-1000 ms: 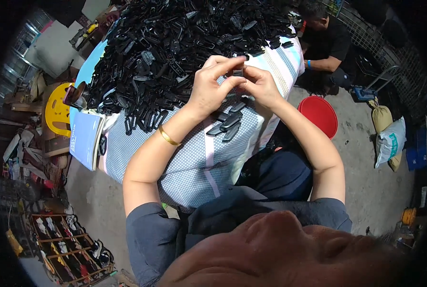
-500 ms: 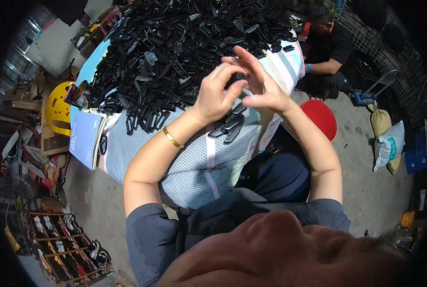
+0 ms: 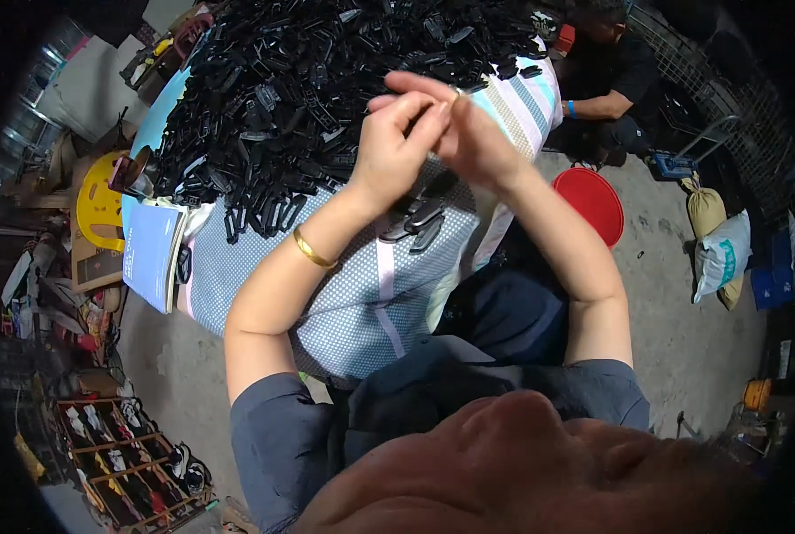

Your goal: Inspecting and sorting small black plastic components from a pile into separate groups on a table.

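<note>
My left hand (image 3: 395,147) and my right hand (image 3: 482,147) meet over the near right part of the heap. The left hand's thumb and fingers are pressed together at the tips, touching the right hand. My right hand is blurred, its fingers curled in against the left, with one long finger reaching across behind. Whatever small thing they hold is hidden. Beyond and left of them spreads a large heap of small black plastic clip-like pieces (image 3: 273,116). Just below the hands, several loose black pieces (image 3: 424,227) lie on the patterned cloth (image 3: 344,311).
A blue-covered book (image 3: 153,254) and sunglasses (image 3: 132,173) lie at the left edge, by a yellow plastic stool (image 3: 99,200). A red round lid or bucket (image 3: 590,206) stands right on the floor. A person (image 3: 615,89) crouches at the far right. Sacks (image 3: 722,254) stand further right.
My hands have moved slightly left and closer together. The right hand has turned inward and its fingers have folded over against the left. The view has shifted a little.
</note>
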`<state>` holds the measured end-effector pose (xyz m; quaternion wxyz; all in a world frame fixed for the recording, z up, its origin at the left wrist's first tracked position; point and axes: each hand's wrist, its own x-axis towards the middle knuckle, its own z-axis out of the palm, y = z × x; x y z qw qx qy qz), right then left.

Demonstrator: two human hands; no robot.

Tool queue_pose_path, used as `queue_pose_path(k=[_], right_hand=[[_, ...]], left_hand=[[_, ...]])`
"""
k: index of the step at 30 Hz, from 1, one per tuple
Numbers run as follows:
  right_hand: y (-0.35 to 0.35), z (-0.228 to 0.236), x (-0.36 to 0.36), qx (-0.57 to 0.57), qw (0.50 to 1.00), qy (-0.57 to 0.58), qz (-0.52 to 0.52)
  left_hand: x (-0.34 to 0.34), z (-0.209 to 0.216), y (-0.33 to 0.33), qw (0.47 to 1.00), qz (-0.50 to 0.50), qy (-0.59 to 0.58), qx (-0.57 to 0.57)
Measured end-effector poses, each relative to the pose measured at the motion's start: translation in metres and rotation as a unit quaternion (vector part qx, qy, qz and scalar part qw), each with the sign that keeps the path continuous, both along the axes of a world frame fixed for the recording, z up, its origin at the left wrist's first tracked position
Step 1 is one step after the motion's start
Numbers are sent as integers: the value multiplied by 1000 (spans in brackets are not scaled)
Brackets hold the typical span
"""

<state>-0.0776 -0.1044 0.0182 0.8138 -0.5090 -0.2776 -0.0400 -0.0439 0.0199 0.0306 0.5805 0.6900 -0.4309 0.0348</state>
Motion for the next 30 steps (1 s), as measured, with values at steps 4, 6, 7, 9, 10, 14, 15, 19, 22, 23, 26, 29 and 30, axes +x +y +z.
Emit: queue_pose_path(k=[4, 6, 7, 9, 10, 14, 15, 19, 22, 23, 26, 29, 30], right_hand=[[-54, -11, 23, -264, 915, 47, -302], [-65, -29, 23, -443, 814, -7, -374], [-61, -32, 19, -492, 786, 9, -374], [-60, -40, 19, -589, 697, -115, -392], [-60, -46, 21, -588, 699, -114, -390], [-55, -46, 21, -578, 726, -40, -370], [-53, -43, 19, -579, 734, -1, -354], [-51, -35, 13, -627, 683, -18, -374], [-48, -39, 14, -601, 680, -88, -411], [-50, -41, 15, -602, 678, -87, -412], [-53, -38, 15, -551, 708, -54, -439], [-58, -36, 20, -454, 802, 33, -387], [-55, -30, 15, -393, 852, 94, -333]], left_hand=[[8, -29, 11, 978, -30, -27, 204], [-9, -29, 20, 962, -56, -40, 264], [-14, -37, 24, 965, -62, -57, 249], [-29, -35, 31, 957, -69, -75, 271], [-32, -41, 33, 956, -79, -98, 265], [-43, -35, 39, 947, -141, -90, 273], [-41, -34, 39, 950, -170, -75, 251], [-7, -23, 36, 916, 28, -252, 312], [25, -30, 34, 829, 129, -415, 353], [29, -29, 33, 829, 128, -415, 352], [34, -26, 30, 805, 71, -359, 467], [35, -23, 27, 848, 42, -324, 417], [37, -27, 28, 849, 43, -323, 417]])
